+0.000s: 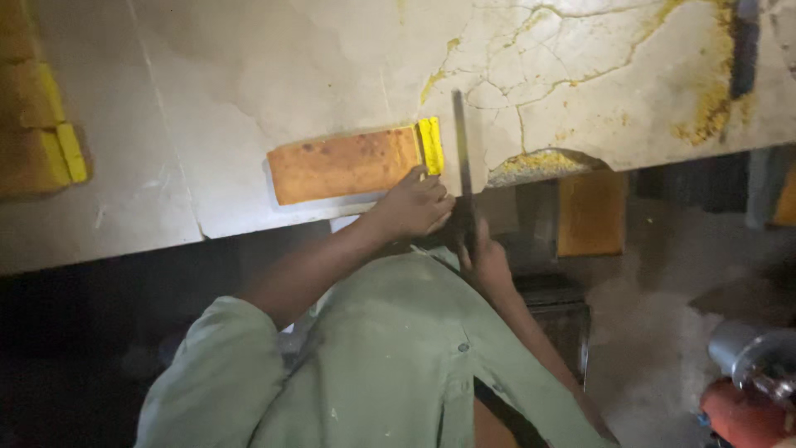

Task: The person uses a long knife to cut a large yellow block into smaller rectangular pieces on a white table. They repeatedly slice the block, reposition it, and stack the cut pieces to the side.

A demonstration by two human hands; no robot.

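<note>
- One metal ruler (461, 158) is lying flat on the marble slab (249, 83); its long axis is running from 12 o'clock down to 6 o'clock, with the far tip pointing at 12 o'clock and the near end overhanging the slab's front edge.
- The right hand (485, 264) is sitting just below that front edge at 6 o'clock of the ruler, touching the near end; whether the fingers are closing around it cannot be told, because that area is dark.
- The left hand (414, 206) is resting on the slab just at 9 o'clock of the ruler, fingers curled narrow and pressing down on the near right corner of an orange block (344, 164).
- The orange block is lying with its long axis running 9 to 3 o'clock, slightly tilted; one yellow strip (430, 146) is capping its 3 o'clock end, just beside the ruler.
- A second orange block (29, 124) with yellow edging is sitting at the far 9 o'clock border of the view, well apart from the hands.
- The slab's front edge is running from 8 o'clock to 3 o'clock, with one chipped notch (539, 164) at 3 o'clock of the ruler.
- Bare slab surface is lying open at 12 o'clock of the ruler; yellow veins and cracks are crossing it at 1 o'clock.
- One orange panel (591, 212) is standing below the edge at 4 o'clock.
- One grey and red machine (750, 382) is sitting at 5 o'clock, well apart.
- A green shirt (390, 357) is filling the view at 6 o'clock.
</note>
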